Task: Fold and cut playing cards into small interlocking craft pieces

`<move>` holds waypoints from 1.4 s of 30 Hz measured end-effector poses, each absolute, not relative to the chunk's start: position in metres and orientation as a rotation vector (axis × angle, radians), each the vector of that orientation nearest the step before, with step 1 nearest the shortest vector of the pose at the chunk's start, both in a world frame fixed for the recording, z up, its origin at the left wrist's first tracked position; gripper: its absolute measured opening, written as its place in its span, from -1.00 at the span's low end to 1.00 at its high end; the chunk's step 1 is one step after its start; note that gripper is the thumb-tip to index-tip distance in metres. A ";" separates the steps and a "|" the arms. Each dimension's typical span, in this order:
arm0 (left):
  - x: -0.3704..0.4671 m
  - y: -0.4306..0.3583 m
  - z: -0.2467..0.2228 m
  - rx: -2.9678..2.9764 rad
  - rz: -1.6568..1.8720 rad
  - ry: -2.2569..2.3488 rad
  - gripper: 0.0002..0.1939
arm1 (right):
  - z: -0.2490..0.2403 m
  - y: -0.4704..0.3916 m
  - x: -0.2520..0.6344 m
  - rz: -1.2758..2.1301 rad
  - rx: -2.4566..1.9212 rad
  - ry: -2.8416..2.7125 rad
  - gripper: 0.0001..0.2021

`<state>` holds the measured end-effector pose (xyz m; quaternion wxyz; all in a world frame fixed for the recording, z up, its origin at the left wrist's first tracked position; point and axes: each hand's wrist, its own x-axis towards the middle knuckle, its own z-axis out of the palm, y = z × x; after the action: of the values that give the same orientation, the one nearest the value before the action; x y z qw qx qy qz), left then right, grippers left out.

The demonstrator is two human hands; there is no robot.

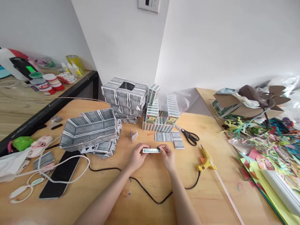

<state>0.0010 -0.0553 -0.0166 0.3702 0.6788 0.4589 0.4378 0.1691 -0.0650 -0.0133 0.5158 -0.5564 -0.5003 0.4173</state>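
Between my two hands is a small green-and-white playing card box [151, 150], its narrow side facing me. My left hand [138, 156] grips its left end and my right hand [167, 155] pinches its right end. Just beyond lie several grey-patterned playing cards [164, 136] on the table. A small folded card piece [134, 135] stands to the left of them. Stacked card boxes [160, 120] rise behind, with one pair standing tilted on top. To the left sits an open tray made of cards [90, 129].
Black scissors [191, 136] and a yellow glue gun [206, 161] lie on the right; the gun's black cord [150, 197] curves across in front. A box built of cards [125, 93] stands at the back. A phone [59, 175] and white cable are at left, craft scraps [260, 140] at far right.
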 end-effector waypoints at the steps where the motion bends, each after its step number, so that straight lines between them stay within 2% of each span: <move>1: 0.001 -0.055 -0.017 1.733 1.119 1.181 -0.76 | -0.013 -0.063 0.169 1.010 -1.353 -1.191 -0.85; 8: 0.000 -0.055 -0.018 1.679 1.045 1.257 -0.79 | -0.005 -0.045 0.169 1.082 -1.408 -1.164 -0.76; 14: 0.000 -0.056 -0.017 1.730 1.047 1.116 -0.80 | -0.011 -0.041 0.165 1.231 -1.424 -1.177 -0.74; 24: -0.002 -0.052 -0.018 1.652 1.130 1.002 -0.81 | -0.020 -0.046 0.167 1.359 -1.220 -0.946 -0.72; 35: -0.008 -0.050 -0.014 1.326 1.167 0.950 -0.90 | -0.029 -0.050 0.186 1.263 -1.089 -0.741 -0.79; 42: -0.009 -0.047 -0.016 1.109 1.103 1.071 -0.73 | -0.024 -0.053 0.174 1.133 -1.329 -1.083 -0.76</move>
<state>-0.0094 -0.0473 -0.0156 0.5834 0.4751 0.4588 0.4726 0.1744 -0.0532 -0.0242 0.5173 -0.5535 -0.4510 0.4718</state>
